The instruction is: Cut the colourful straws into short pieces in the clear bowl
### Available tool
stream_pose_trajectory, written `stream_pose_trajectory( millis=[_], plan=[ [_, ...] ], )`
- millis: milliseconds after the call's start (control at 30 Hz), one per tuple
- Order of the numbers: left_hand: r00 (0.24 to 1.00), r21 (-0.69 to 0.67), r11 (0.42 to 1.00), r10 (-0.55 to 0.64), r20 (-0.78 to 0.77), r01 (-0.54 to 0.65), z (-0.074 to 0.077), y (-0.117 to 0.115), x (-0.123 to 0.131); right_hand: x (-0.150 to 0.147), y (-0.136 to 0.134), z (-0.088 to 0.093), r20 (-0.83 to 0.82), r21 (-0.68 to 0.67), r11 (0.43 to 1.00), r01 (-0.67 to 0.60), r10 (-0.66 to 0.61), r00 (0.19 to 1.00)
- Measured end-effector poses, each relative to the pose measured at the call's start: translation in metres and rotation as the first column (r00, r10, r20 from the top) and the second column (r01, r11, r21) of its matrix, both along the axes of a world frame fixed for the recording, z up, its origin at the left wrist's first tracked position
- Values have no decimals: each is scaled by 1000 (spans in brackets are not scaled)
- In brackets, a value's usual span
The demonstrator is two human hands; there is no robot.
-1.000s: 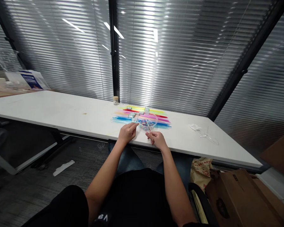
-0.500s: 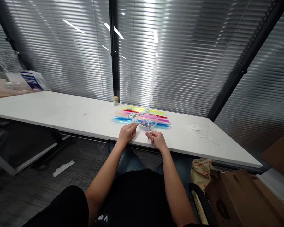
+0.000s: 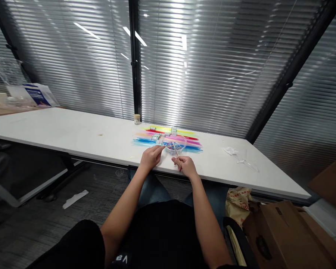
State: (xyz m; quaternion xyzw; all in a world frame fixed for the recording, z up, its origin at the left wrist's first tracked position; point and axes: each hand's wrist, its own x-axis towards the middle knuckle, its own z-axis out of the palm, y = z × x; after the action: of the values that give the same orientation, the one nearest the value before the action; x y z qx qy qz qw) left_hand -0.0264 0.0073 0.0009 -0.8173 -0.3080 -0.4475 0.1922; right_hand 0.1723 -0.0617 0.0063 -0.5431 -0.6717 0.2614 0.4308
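My left hand [image 3: 150, 157] is closed in a pinch at the left rim of a clear round bowl [image 3: 185, 141]. A thin strip, too small to make out well, seems to run from its fingertips over the bowl. In my right hand [image 3: 187, 165] is a slender pair of scissors [image 3: 177, 154], rose-gold near the fingers, its tips over the bowl. Small blue, red and pale bits [image 3: 172, 146] lie inside the bowl. Behind and beside it are bundles of long thin strips, among them blue strips [image 3: 142, 142], pink strips [image 3: 194, 142] and yellow strips [image 3: 186, 131].
A white table [image 3: 81, 130] reaches far to both sides. Near the window blinds stands a small lidded jar [image 3: 137, 119]. To the right lie a crumpled tissue [image 3: 230, 151] and a clear plastic piece [image 3: 245, 161]. Cardboard boxes [image 3: 285, 231] stand low at my right.
The scissors' tips have shifted slightly left over the bowl, and my right hand has moved a little with them. My left hand stays in place.
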Motion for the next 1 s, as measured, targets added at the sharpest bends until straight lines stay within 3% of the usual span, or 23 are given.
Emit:
stream_pose_trajectory(
  millis=[700,1000],
  plan=[
    [997,-22,997,-77,-30,76,0,2,-2,-1,2,0,22,1,1000,14,-14,1000],
    [998,29,999,31,55,-33,-1,-1,1,-1,3,1,-35,-35,999,37,-38,999]
  ],
)
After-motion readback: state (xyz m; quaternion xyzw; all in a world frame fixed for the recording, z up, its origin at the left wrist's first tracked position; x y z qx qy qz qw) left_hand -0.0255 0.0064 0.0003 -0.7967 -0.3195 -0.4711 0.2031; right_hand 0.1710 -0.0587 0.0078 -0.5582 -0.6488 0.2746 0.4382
